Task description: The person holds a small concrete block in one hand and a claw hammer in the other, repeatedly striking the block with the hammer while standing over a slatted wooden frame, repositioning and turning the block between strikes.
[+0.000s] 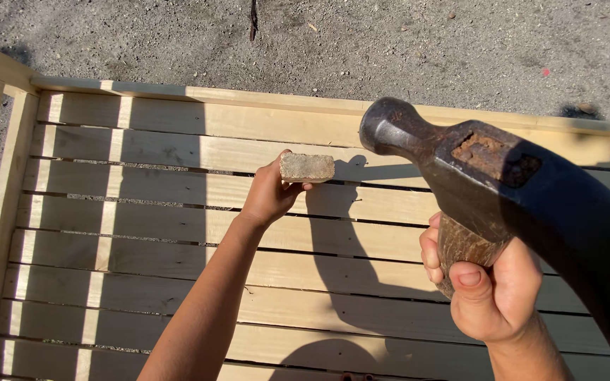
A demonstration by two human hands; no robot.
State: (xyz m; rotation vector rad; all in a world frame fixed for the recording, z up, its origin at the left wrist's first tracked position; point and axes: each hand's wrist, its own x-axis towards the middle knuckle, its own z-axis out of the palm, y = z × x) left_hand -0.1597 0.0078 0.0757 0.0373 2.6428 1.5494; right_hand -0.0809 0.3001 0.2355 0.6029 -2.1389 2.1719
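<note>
- your left hand [268, 194] reaches out over the slatted wooden frame [178, 212], its fingers [308, 185] closed around a small grey block [307, 168] that sits against one of the upper slats.
- your right hand [492, 289] is raised close to the camera, fingers wrapped tight round the wooden handle of a dark claw hammer [488, 176]; the head hangs well above the slats and well apart from the block.
- as far as you can judge, the frame is largely built: the slats lie in even rows between a rail at the far edge and one on the left, with narrow gaps between them.
- no nail or nail head is clear enough to tell which slats are fixed; the spot by the block looks like the one in hand, with no blow landed there yet.
- beyond the far rail lies gravelly ground [390, 42], with a dark twig [253, 20] on it.
- your own shadow falls across the slats just right of the block and dims that part.
- your left fingers sit right at the block, in the way of a swing.
</note>
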